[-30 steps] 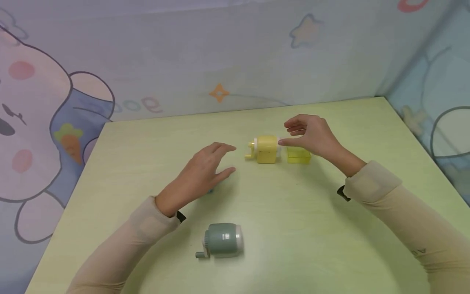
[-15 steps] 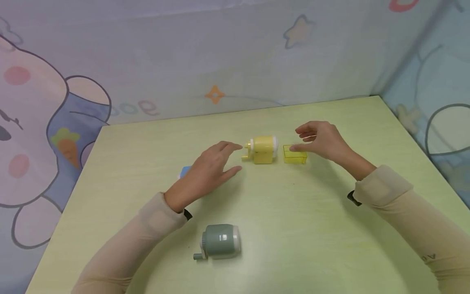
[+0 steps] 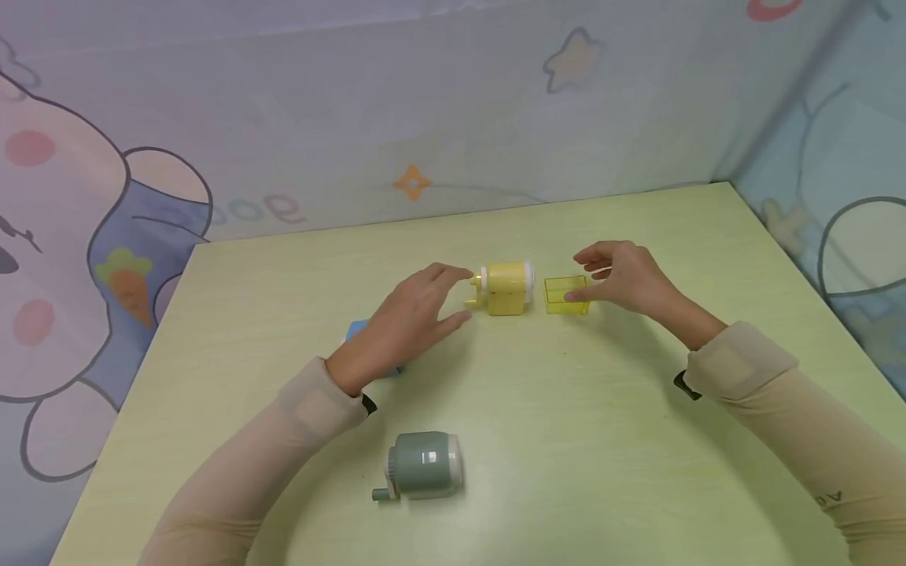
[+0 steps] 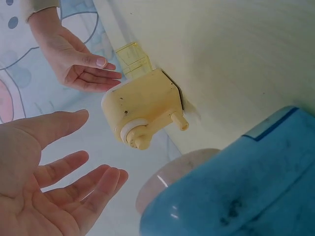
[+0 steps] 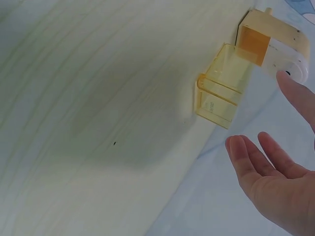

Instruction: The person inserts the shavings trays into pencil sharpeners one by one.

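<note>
A yellow hand-crank pencil sharpener stands on the table, its crank facing left. Just to its right lies its see-through yellow shavings drawer, pulled out; the right wrist view shows the sharpener's hollow drawer slot. My left hand hovers by the crank, thumb and fingers spread, holding nothing. Over the drawer's right end is my right hand, fingers loosely bent and thumb overlapping the drawer in the head view. In the right wrist view its fingertips are apart from the drawer.
A blue sharpener sits under my left forearm, mostly hidden in the head view. Nearer the front stands a grey-green crank sharpener. A printed cloth wall rises behind the table's back edge.
My right hand has drawn right and slightly down, off the sharpener's end to the drawer. My left hand has shifted right to the crank, uncovering some of the blue sharpener.
</note>
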### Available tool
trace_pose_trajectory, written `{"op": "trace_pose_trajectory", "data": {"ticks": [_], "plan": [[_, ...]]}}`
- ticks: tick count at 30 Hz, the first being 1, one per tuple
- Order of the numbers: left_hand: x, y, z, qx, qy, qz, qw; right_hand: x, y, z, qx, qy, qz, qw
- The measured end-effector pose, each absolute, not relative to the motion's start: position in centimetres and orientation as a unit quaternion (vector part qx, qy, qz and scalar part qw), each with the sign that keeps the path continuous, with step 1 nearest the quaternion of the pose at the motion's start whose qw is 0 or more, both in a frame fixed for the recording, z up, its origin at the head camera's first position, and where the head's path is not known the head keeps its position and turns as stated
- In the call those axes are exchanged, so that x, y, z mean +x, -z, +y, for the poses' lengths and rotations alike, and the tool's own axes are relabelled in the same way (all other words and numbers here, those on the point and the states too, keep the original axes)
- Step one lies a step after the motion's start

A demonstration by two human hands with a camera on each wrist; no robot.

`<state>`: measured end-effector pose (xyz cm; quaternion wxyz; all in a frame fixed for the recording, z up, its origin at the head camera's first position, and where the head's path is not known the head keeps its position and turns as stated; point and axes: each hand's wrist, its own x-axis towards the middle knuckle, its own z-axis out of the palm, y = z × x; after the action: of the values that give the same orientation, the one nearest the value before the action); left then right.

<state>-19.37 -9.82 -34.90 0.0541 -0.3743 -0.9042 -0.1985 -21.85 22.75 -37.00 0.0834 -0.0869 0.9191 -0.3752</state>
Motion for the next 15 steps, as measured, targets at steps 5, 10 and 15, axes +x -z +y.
{"op": "trace_pose_trajectory", "data": {"ticks": [5,10,15], "plan": [[-19.8,34.8,-9.2,-0.38,0.201,-0.902,0.055,-22.0,37.3,22.7,-0.088,0.369,0.921,0.089],[-20.2,34.8,-8.6,-0.383,0.199,-0.9,0.058,-22.1,37.6,22.5,-0.092,0.367,0.921,0.091],[-20.7,34.9,-8.0,-0.383,0.198,-0.901,0.054,-22.3,37.9,22.4,-0.095,0.359,0.924,0.093]]}}
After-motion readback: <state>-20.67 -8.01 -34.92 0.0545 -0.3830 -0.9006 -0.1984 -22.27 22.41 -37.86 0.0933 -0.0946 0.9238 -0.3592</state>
